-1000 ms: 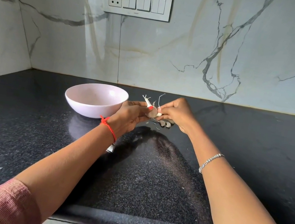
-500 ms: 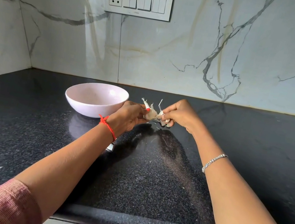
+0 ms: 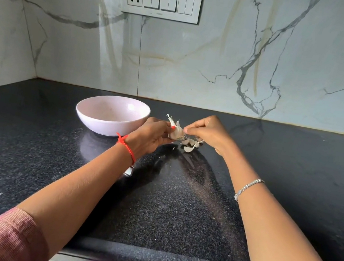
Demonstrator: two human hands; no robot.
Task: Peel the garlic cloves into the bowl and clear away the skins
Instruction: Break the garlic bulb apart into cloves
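Left fingers [image 3: 173, 127] are curled round the garlic [image 3: 177, 133] with the thumb on top, and the right fingers [image 3: 186, 130] are pinched together on its papery skin. From my end that reads as mid-peel, with the garlic held just above the surface [image 3: 175, 211] toward its back edge. A little heap of skins [image 3: 189, 148] lies on the surface right under the right hand [image 3: 206, 131], so some stripping is done. The bowl [image 3: 102, 127], just beside the left hand [image 3: 150, 137] near the back edge, looks bare inside as far as I can see. I'd call it early: no cloves in yet, no skins cleared. The hands cover most of the garlic, so I can't tell if it's one clove or several, and the heap might hide cloves too. There's also a shiny bit [image 3: 128, 172] poking out under the left wrist, no idea what.
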